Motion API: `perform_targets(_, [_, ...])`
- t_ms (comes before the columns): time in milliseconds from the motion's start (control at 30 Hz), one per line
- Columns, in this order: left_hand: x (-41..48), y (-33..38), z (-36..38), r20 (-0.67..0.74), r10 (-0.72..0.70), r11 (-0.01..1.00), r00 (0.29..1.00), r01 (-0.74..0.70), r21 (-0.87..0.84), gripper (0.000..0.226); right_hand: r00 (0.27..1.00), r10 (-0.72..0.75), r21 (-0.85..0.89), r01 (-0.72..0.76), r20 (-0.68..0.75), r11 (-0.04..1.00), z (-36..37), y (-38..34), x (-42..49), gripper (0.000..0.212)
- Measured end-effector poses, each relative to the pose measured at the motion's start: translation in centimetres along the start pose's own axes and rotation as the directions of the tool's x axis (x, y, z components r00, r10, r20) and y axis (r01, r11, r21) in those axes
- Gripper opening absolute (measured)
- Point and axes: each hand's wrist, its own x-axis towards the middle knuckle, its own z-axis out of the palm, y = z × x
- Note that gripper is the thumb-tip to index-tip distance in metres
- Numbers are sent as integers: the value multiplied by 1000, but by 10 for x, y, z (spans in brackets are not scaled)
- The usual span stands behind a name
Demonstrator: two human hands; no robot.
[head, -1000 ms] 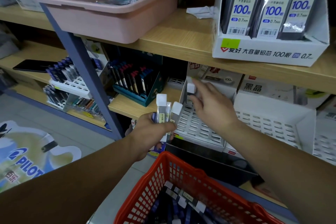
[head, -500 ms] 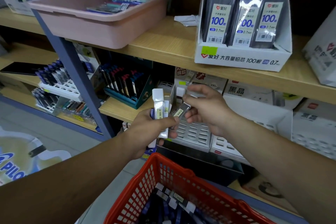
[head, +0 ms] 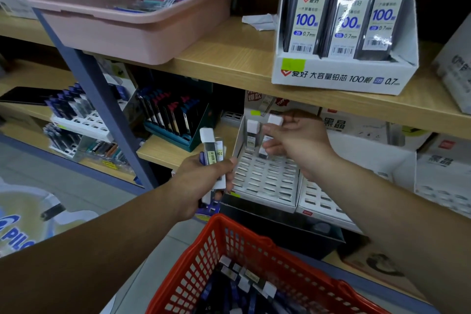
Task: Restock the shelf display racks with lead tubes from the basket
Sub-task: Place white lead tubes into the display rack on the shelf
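Observation:
My left hand (head: 204, 181) grips a small bunch of white-capped lead tubes (head: 212, 146), held upright in front of the lower shelf. My right hand (head: 298, 141) pinches a single lead tube (head: 272, 122) over the back row of a white slotted display rack (head: 265, 181). One tube (head: 252, 135) stands in the rack's back left corner. A red basket (head: 216, 250) at the bottom holds several more tubes (head: 244, 285).
A second white rack (head: 321, 201) sits right of the first. A teal stand of refills (head: 173, 120) is to the left, past it a blue shelf post (head: 102, 99). On the upper shelf stand a pink bin (head: 132, 23) and a box of 100-lead packs (head: 344, 33).
My right hand took one tube from the bunch in my left hand and carried it back over the rack. The view shifted slightly upward.

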Motion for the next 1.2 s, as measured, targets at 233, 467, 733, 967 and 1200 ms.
perform_targets(233, [10,-18,-6,-6,3,990,1000,-2,141,32,973,-230,-335,218,2,917,14,24,15,15])
perform_targets(467, [15,-26,-7,-28,-48,988,998,52,148,32,936,-342,-461,339,79,820,13,30,24,15])
perform_targets(733, [12,-22,-8,-21,-22,992,1000,24,125,36,916,-378,-512,392,136,765,14,37,29,32])
perform_targets(967, [4,-7,-9,29,37,995,999,-40,90,36,905,-404,-565,404,133,719,18,35,29,20])
perform_targets(1200, [-8,1,-13,42,41,998,998,-43,36,30,802,-561,-713,514,202,478,20,39,26,22])
